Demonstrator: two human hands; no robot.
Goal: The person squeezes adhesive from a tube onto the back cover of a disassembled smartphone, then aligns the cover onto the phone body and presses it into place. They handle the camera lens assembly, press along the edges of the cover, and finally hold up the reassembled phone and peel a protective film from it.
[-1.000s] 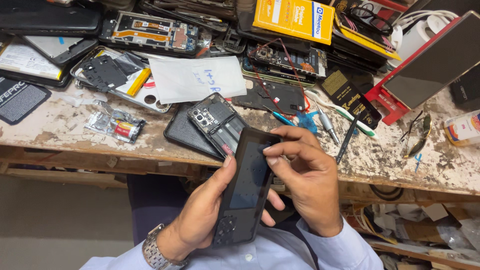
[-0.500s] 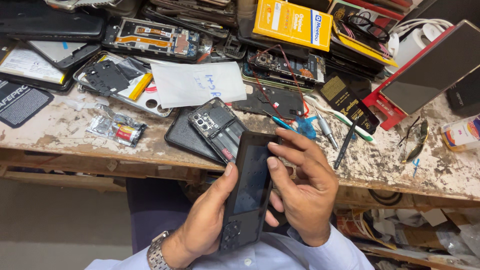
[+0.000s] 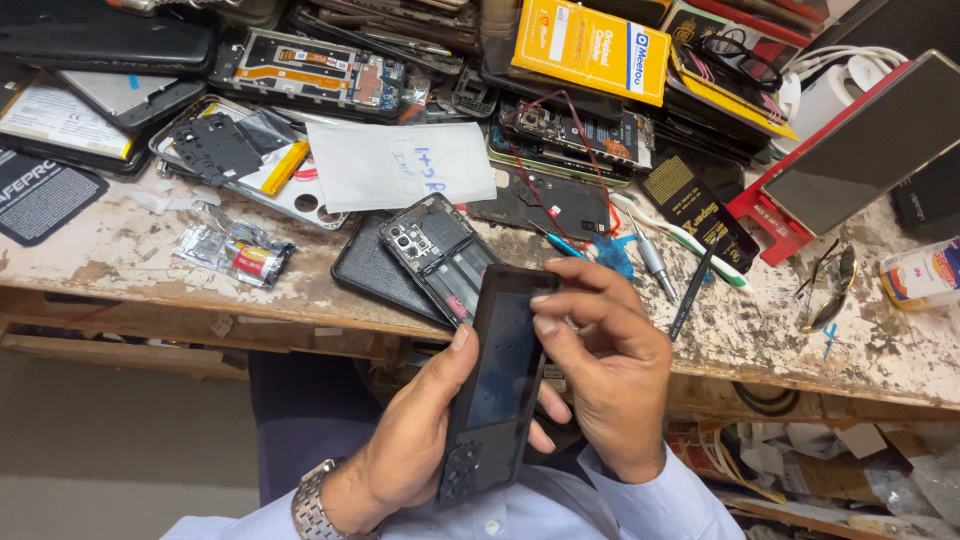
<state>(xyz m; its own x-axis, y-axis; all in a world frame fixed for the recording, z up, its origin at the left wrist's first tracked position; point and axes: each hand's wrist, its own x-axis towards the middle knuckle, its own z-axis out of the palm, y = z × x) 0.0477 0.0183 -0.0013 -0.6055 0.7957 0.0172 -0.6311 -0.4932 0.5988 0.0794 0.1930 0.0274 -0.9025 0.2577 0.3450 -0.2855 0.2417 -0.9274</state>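
Observation:
I hold a black phone back cover (image 3: 497, 385) upright over my lap, just below the worn workbench edge (image 3: 180, 300). My left hand (image 3: 415, 440) cradles it from the left side and underneath, thumb on its left edge; a metal watch sits on that wrist. My right hand (image 3: 610, 370) grips the cover's upper right edge, fingertips curled onto its top inner face. An opened phone (image 3: 440, 255) with its camera block exposed lies on a black case (image 3: 375, 265) on the bench right above the cover.
The bench is crowded with dismantled phones (image 3: 320, 70), a white paper note (image 3: 400, 165), a yellow box (image 3: 590, 50), a small plastic packet (image 3: 235, 255), a screwdriver (image 3: 655, 265), a black pry tool (image 3: 693, 295), glasses (image 3: 830, 290) and a red-framed screen (image 3: 860, 150).
The cover and both hands have shifted slightly right and down; my right fingers have slid along the cover's top right edge.

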